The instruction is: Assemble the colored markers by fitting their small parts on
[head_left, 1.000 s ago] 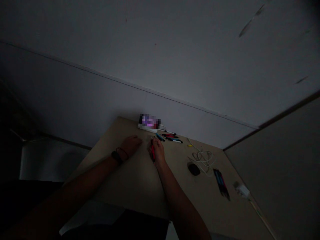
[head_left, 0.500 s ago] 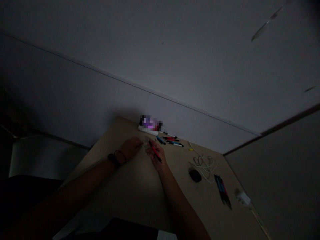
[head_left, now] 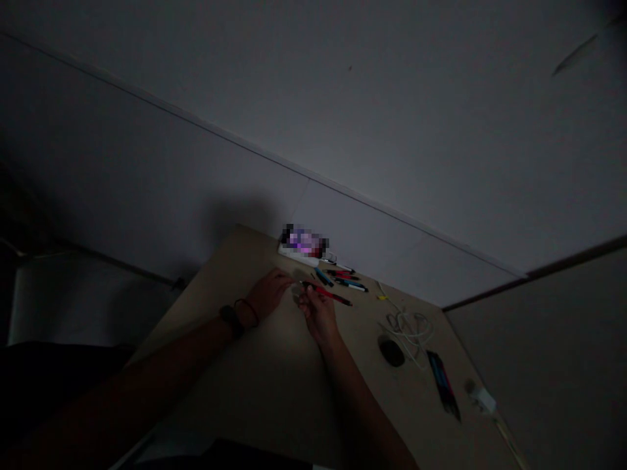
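Note:
In the head view a red pen with dark ends point(head_left: 337, 298) lies across the fingers of my right hand point(head_left: 321, 316), which is closed on it. Its tip points left, toward my other hand. My left hand point(head_left: 270, 291), with a dark band and a watch at the wrist, rests low over the table. Its fingertips are pinched together; what they hold, if anything, is too small and dark to name. Just beyond the right hand lie several loose pens point(head_left: 349, 284) and a short blue pen piece point(head_left: 323, 277).
A phone with a lit, blurred screen point(head_left: 304, 241) leans on a white stand point(head_left: 296, 257) by the wall. To the right are a white cable point(head_left: 409, 329), a black mouse point(head_left: 390, 351), a dark bundle of pens point(head_left: 443, 385) and a white plug point(head_left: 484, 399). The light is dim.
The red pen has turned in my right hand from a steep slant to nearly level. My left hand keeps its place near it. The whole view has shifted slightly.

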Demonstrator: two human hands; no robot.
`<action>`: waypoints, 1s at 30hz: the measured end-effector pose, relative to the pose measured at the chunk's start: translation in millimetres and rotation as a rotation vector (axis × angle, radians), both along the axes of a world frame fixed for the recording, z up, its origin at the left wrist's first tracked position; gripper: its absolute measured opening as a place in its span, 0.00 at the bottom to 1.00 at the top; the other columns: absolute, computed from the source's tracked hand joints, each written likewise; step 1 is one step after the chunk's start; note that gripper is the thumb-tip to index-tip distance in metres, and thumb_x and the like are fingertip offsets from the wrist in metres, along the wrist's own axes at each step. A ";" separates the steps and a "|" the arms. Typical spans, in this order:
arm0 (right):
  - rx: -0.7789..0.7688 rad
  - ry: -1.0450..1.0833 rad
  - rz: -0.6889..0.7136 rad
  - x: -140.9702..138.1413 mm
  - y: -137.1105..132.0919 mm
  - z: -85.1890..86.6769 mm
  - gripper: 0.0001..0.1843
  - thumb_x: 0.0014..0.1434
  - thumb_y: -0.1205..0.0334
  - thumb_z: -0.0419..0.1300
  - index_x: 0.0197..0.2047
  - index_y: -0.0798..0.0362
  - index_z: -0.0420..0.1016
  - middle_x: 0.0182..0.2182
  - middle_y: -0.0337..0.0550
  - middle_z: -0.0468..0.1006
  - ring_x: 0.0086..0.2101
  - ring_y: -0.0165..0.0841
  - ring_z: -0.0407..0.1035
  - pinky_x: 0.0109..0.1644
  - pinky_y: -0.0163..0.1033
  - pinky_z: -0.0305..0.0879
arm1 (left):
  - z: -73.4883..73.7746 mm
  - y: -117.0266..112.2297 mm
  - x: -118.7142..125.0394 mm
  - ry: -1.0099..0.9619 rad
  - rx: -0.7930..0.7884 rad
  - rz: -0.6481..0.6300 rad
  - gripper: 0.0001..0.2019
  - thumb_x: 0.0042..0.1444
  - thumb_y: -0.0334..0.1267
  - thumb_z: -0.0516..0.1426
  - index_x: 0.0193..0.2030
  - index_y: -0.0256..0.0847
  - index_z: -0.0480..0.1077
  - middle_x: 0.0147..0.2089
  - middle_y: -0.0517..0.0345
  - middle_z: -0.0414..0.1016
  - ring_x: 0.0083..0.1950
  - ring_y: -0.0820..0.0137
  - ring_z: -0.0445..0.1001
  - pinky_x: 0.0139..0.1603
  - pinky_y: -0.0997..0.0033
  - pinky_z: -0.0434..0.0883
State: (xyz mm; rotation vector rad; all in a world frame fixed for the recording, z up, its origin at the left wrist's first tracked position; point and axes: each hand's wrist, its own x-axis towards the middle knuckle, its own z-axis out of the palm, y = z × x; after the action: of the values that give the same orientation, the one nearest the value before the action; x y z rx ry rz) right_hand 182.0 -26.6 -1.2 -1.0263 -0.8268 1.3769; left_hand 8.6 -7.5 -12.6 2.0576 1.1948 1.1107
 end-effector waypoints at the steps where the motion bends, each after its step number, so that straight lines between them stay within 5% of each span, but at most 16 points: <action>1: -0.004 0.004 -0.035 -0.5 0.9 -0.2 0.17 0.50 0.50 0.75 0.36 0.51 0.79 0.27 0.38 0.80 0.24 0.28 0.70 0.25 0.32 0.66 | 0.6 0.3 -0.2 -0.007 0.001 0.002 0.18 0.73 0.39 0.47 0.48 0.38 0.78 0.48 0.49 0.76 0.50 0.65 0.75 0.56 0.64 0.74; 6: -0.018 0.035 -0.195 -0.7 3.3 1.2 0.18 0.50 0.48 0.75 0.34 0.50 0.76 0.27 0.37 0.79 0.24 0.28 0.70 0.26 0.32 0.66 | 2.8 1.2 -0.2 -0.025 -0.015 0.007 0.16 0.71 0.41 0.51 0.41 0.38 0.79 0.43 0.50 0.80 0.48 0.65 0.77 0.55 0.64 0.74; 19: 0.047 -0.015 -0.129 0.1 1.7 -0.5 0.17 0.49 0.51 0.73 0.37 0.50 0.77 0.25 0.35 0.78 0.22 0.27 0.66 0.25 0.32 0.62 | 12.7 -6.0 -1.9 -0.157 -0.245 -0.078 0.15 0.64 0.49 0.56 0.39 0.40 0.79 0.34 0.57 0.83 0.31 0.69 0.79 0.37 0.70 0.74; 25: 0.061 -0.047 -0.139 -1.6 2.1 -2.9 0.17 0.48 0.52 0.73 0.37 0.51 0.77 0.22 0.35 0.76 0.22 0.28 0.67 0.26 0.33 0.61 | 8.5 -3.8 1.3 -0.168 -0.155 0.010 0.16 0.64 0.47 0.57 0.50 0.41 0.79 0.42 0.54 0.85 0.39 0.65 0.82 0.44 0.67 0.78; 30: 0.081 -0.082 -0.118 -4.0 -1.7 0.0 0.20 0.52 0.44 0.70 0.37 0.51 0.77 0.24 0.37 0.78 0.22 0.29 0.68 0.26 0.35 0.62 | 8.3 -4.8 0.7 -0.113 -0.105 -0.014 0.15 0.66 0.44 0.55 0.50 0.43 0.81 0.48 0.54 0.85 0.46 0.65 0.83 0.52 0.65 0.77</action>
State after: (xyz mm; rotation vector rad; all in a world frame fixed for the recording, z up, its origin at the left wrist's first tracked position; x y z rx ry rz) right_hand 178.0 -28.3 -1.2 -1.0575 -0.8620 1.1993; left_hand 9.3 -12.3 -4.3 1.8965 1.1570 1.1177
